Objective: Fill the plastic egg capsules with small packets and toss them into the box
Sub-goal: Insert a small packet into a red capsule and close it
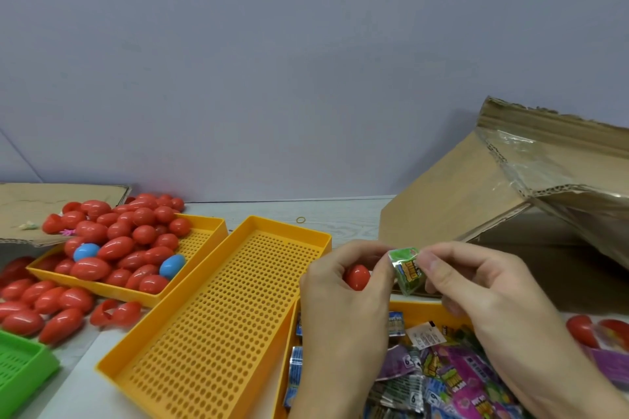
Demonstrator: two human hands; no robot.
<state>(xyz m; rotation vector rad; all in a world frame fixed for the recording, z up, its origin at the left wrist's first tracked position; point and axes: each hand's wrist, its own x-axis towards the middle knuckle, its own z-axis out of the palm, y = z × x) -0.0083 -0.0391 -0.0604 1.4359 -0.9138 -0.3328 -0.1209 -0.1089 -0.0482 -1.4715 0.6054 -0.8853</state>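
1. Nearest you, the tray of packets (413, 315) sits under your wrists, heaped with small foil packets (452, 381), so plenty of stock is left.
2. Your left hand (340, 292) is curled round a red egg capsule (356, 276); I cannot tell whether it is a half or a whole egg.
3. Your right hand (476, 282) pinches a green packet (406, 270) between thumb and fingers, just beside the capsule and not yet inside it. You look to be mid-fill on this one.
4. The middle yellow tray (190, 330) beside your left hand holds nothing visible.
5. Farther left, a second yellow tray (204, 231) is piled with red eggs (129, 241) and two blue eggs (172, 265); more red ones lie loose on the table (340, 214). Whether they are filled cannot be told.
6. Farthest right, the cardboard box (452, 194) stands with its flap open; its inside is hidden, so the count of finished eggs is unknown.
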